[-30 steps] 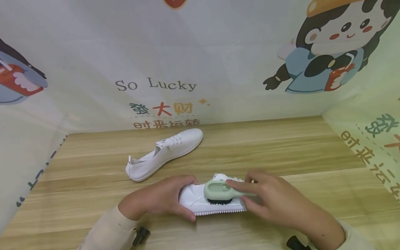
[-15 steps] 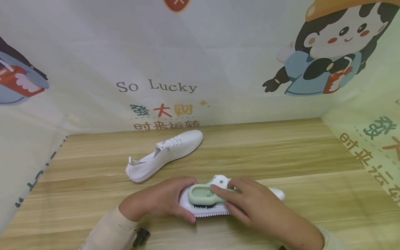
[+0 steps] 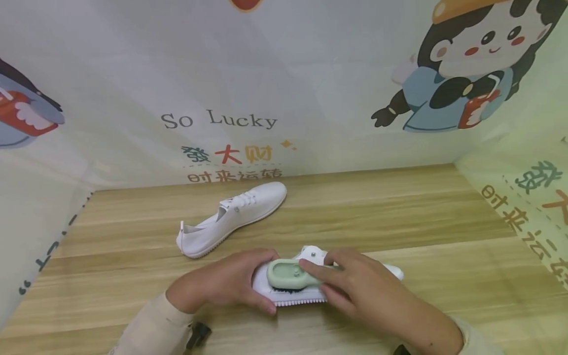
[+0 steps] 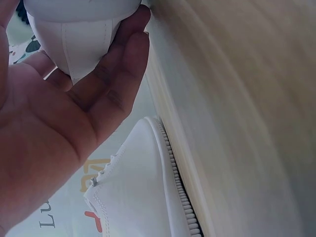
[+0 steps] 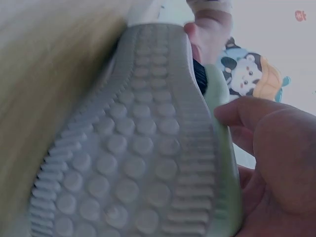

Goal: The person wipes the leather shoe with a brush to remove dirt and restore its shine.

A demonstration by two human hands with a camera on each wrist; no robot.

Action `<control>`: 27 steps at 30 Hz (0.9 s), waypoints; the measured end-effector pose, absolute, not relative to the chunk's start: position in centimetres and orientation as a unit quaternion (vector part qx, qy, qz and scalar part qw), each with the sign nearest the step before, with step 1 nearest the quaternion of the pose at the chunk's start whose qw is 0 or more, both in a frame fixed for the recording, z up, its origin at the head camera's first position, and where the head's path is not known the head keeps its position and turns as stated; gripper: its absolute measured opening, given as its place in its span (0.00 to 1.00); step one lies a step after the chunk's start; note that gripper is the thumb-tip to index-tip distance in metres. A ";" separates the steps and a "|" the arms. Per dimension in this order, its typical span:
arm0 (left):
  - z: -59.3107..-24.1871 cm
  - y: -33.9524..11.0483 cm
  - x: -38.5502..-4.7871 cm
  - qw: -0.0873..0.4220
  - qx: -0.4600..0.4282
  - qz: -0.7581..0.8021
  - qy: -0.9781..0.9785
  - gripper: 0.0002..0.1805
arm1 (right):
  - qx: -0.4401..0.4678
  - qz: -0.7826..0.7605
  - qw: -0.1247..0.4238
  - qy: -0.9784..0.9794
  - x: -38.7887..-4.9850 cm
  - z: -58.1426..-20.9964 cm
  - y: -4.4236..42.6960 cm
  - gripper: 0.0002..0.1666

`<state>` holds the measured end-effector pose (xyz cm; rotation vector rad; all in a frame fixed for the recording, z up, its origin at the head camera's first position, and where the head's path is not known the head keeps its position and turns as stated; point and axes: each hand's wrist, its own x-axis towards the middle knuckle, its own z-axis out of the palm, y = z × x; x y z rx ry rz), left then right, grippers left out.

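White shoe [image 3: 310,295] is tipped on its side over the near half of the worktop [image 3: 377,212], heel toward the left edge, toe toward the right edge. Sole faces the near side; ridged rim shows along it from the head, round studs show in the right wrist view. Can't tell how much of the shoe actually bears on the worktop.

Left hand [image 3: 228,281]: spread only as wide as the heel, fingers curled round it, firm-looking hold. Right hand [image 3: 361,283]: closed round the handle of a pale green brush [image 3: 286,274], one fingertip lying on the brush body. Handle mostly hidden under the hand. Black bristles [image 3: 289,290] face down against the side of the shoe, toward the heel end, just beside the left hand. White tongue [image 3: 312,254] sticks up behind the brush; toe pokes out past the right hand.

Second shoe [image 3: 250,209], also white, laced, stands upright on its sole farther back, left of centre. Its toe points at the far edge, slanting right; heel is nearer the left edge. Neither hand touches it.

Printed cloth [image 3: 328,98] rises behind the far edge: "So Lucky" lettering [image 3: 219,120], cartoon figure [image 3: 461,74] above the far right corner. Light sleeves [image 3: 153,325] on both arms.
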<state>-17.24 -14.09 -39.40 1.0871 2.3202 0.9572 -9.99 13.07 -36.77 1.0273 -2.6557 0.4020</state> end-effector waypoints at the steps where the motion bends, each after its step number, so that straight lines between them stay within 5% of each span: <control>1: -39.4 -14.1 -17.2 0.201 0.390 0.343 0.831 0.33 | 0.347 0.138 0.123 -0.920 -10.0 -36.6 13.2 0.28; 27: -39.3 -14.4 -17.3 0.190 0.393 0.325 0.839 0.33 | 0.312 0.192 0.043 -0.930 -10.6 -34.1 17.3 0.25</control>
